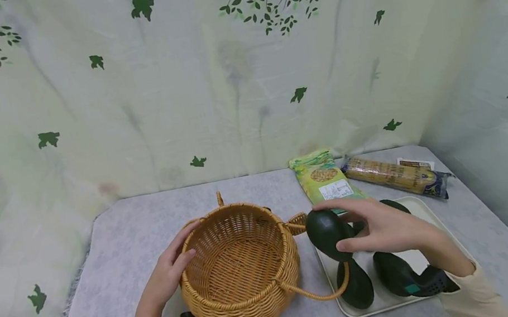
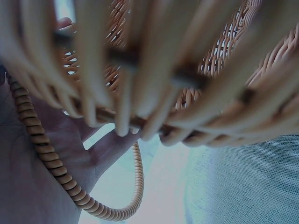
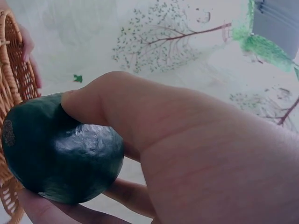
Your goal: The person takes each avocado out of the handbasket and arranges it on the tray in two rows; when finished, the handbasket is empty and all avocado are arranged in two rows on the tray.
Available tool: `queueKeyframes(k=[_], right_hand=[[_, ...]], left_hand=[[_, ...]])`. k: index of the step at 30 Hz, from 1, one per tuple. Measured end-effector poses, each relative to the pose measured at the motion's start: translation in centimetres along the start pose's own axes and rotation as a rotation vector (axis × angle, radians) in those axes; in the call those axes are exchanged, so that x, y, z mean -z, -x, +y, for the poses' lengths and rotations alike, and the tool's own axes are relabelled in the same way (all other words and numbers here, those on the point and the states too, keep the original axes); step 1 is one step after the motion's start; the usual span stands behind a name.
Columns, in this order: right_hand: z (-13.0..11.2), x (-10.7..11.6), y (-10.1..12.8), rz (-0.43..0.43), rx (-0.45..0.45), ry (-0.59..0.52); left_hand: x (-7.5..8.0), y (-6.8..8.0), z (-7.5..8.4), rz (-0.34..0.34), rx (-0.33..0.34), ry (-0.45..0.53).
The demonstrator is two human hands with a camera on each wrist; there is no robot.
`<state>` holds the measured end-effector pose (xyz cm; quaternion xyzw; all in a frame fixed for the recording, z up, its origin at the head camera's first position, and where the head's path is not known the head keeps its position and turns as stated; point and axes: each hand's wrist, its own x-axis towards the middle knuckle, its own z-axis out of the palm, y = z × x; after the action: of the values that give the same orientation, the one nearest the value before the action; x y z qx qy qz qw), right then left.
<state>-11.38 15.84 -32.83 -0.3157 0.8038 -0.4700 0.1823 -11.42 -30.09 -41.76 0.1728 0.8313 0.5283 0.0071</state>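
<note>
1. between basket [image 1: 239,266] and tray [image 1: 428,213], our right hand [image 1: 389,228] holds an avocado [image 1: 328,233] in the air, just beside the basket's right rim and above the tray's left edge.
2. the grip looks closed round it: thumb under and fingers over the top, the wrist view showing the thumb [image 3: 100,100] pressed on the dark skin.
3. we judge the main risk to be the handle [image 1: 316,294], which loops out low on that side; a low swing could catch it and tip or shove the basket.
4. the skin looks smooth and glossy, so a loose hold could let the avocado slip back onto the two others [image 1: 355,285] on the tray.
5. our left hand [image 1: 167,275] lies against the basket's left wall, fingers curved over the rim, palm on the weave; it steadies more than it grips, so a hard knock might still slide the basket.
6. the right forearm reaches in from the lower right, wrist over the tray, hand turned palm down.
7. two food packets [image 1: 323,177] lie behind the tray.
</note>
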Motion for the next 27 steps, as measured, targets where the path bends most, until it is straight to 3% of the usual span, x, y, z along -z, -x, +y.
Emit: queueKeyframes(k=[10,27], right_hand=[[1.9,1.0,3.7,0.116,-0.078,0.102],[4.6,2.3,7.6,0.214,-0.241,0.069]], left_hand=[[-0.1,0.0,0.0,-0.008,-0.005,-0.01],[-0.1,0.0,-0.2,-0.002,-0.021,0.006]])
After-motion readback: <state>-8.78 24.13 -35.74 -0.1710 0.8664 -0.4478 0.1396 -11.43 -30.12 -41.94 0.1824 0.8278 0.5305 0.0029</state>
